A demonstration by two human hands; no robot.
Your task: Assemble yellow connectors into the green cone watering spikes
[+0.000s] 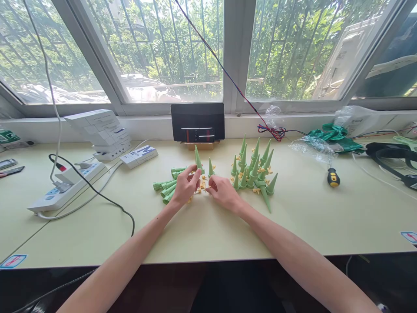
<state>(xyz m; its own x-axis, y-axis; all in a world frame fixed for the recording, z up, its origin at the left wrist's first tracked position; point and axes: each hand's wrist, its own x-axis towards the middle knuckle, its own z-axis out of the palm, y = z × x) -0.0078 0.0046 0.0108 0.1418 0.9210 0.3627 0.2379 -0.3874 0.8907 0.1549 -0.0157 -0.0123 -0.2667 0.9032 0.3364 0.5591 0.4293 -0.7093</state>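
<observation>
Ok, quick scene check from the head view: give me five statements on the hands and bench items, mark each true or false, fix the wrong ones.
1. The left hand has a green cone at its fingers. True.
2. The screwdriver lies left of the cone cluster. False: it lies to the right.
3. Plugs sit in the power strip. True.
4. The tablet lies flat. False: it stands propped near the window.
5. The right hand is right of the cone cluster. False: it is to the left.

Screwdriver right of hands; power strip and stacked boxes left; tablet beyond; tangled wires beyond, rightward.
</observation>
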